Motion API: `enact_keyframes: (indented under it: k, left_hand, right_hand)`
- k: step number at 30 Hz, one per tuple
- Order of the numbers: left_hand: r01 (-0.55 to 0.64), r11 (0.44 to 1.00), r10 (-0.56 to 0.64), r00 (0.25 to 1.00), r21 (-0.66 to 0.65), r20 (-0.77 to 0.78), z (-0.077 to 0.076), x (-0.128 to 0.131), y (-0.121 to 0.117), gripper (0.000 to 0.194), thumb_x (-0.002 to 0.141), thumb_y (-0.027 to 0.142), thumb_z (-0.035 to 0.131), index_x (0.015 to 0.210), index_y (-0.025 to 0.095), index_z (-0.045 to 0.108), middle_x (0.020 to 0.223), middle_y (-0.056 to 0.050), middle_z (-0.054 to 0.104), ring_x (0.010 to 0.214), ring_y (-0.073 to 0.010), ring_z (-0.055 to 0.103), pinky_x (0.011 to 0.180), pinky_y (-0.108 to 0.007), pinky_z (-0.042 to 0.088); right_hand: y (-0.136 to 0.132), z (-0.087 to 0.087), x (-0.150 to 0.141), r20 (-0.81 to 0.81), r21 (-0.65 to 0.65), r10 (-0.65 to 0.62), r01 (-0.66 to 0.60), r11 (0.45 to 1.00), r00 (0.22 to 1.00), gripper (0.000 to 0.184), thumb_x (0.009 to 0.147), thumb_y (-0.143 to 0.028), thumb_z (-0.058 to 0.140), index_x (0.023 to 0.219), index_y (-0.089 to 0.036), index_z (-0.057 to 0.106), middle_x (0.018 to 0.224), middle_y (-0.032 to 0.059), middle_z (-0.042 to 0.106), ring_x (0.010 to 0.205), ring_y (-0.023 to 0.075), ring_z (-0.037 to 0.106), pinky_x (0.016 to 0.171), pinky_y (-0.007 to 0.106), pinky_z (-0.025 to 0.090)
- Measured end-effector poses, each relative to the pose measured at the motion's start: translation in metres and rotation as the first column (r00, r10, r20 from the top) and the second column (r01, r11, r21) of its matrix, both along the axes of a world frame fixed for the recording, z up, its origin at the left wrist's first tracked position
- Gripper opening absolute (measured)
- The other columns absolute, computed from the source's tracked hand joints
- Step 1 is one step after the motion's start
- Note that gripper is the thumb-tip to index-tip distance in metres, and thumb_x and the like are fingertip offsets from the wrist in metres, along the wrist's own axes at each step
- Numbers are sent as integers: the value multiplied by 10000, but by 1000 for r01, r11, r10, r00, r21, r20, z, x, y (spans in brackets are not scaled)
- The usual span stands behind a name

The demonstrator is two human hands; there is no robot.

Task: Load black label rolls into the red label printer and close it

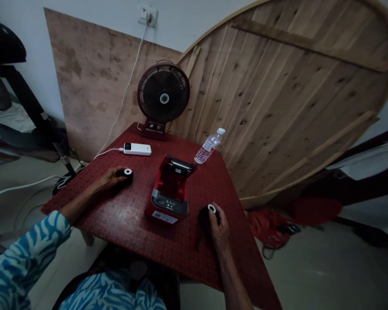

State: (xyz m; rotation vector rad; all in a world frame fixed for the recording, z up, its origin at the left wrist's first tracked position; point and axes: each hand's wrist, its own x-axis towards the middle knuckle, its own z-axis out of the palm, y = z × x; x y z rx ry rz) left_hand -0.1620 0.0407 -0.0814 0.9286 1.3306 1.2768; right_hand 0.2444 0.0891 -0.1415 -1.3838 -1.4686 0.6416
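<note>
My left hand rests on the left half of the table, its fingers closed against a small black roll with a white ring-shaped core. At the right, my right hand grips a similar black roll with a white core, thumb near its top. Both rolls stand on the tabletop. Between the hands sits a red and black label printer with its lid raised and its red inner bay showing. A white label is stuck on its front. Neither roll touches the printer.
The dark red patterned table also holds a white power bank on a cable, a fan at the back and a clear water bottle. A large round wooden panel leans against the wall. A red bag lies on the floor.
</note>
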Motion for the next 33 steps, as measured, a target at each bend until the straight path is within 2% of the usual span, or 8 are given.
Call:
enact_keyframes:
  k: [8, 12, 17, 21, 23, 27, 30, 33]
  left_hand:
    - [103, 988, -137, 928, 115, 347, 17, 11, -14, 585, 561, 258, 837, 1105, 164, 644, 1044, -98, 711, 885, -222, 687, 730, -271, 541]
    - [217, 958, -276, 874, 187, 399, 19, 24, -14, 527, 649, 268, 786, 1144, 180, 629, 1095, -106, 700, 932, -224, 680, 753, -289, 546]
    - [311, 930, -345, 923, 197, 171, 46, 44, -8, 405, 658, 276, 773, 1033, 172, 659, 989, -91, 726, 828, -207, 689, 731, -297, 537]
    - [459, 861, -397, 876, 219, -275, 73, 65, 7, 386, 701, 311, 725, 1059, 183, 656, 1001, -63, 721, 881, -207, 672, 782, -304, 513]
    - [545, 807, -348, 750, 227, -563, 82, 77, 16, 365, 753, 305, 677, 1097, 188, 652, 1038, -59, 712, 934, -208, 657, 826, -306, 493]
    - [692, 710, -164, 346, 133, -924, 88, 104, 35, 336, 844, 268, 579, 1166, 184, 629, 1153, -90, 671, 1049, -229, 617, 904, -327, 452]
    - [638, 766, -109, 13, -75, -994, 91, 124, 44, 352, 818, 248, 606, 1167, 203, 631, 1134, -99, 678, 1049, -250, 616, 883, -335, 460]
    - [519, 814, -196, -176, -260, -965, 95, 140, 49, 311, 796, 184, 596, 1098, 215, 668, 1060, -104, 703, 1003, -263, 637, 832, -334, 477]
  right_hand:
    - [-1, -1, 4, -46, 17, 17, -17, 1000, 999, 510, 820, -560, 453, 1114, -181, 628, 1188, 119, 635, 1147, 265, 542, 1018, 444, 373]
    - [0, -4, 3, -99, 46, -30, 34, 998, 995, 566, 825, -592, 412, 1136, -165, 612, 1197, 131, 619, 1130, 261, 549, 998, 438, 391]
    - [2, -9, 2, -160, 51, -71, 80, 995, 985, 592, 825, -611, 402, 1170, -167, 588, 1219, 134, 601, 1118, 261, 554, 967, 439, 417]
    - [2, -11, 2, -187, 29, -68, 75, 997, 980, 582, 830, -603, 408, 1174, -170, 588, 1209, 132, 613, 1116, 263, 562, 967, 445, 420]
    - [3, -11, 2, -201, 13, -57, 61, 998, 978, 586, 832, -602, 407, 1185, -169, 582, 1216, 136, 611, 1123, 267, 563, 959, 446, 427]
    - [1, -10, 1, -226, -3, -54, 54, 999, 973, 613, 817, -622, 413, 1183, -161, 581, 1226, 147, 607, 1117, 277, 572, 934, 447, 449]
    - [-1, -5, -2, -209, 6, -37, 39, 999, 977, 578, 831, -601, 407, 1165, -167, 590, 1229, 138, 609, 1140, 270, 557, 974, 451, 420]
    - [-4, 0, -4, -173, 47, -20, 28, 999, 985, 536, 845, -572, 406, 1131, -166, 609, 1186, 129, 631, 1140, 257, 551, 1006, 447, 392]
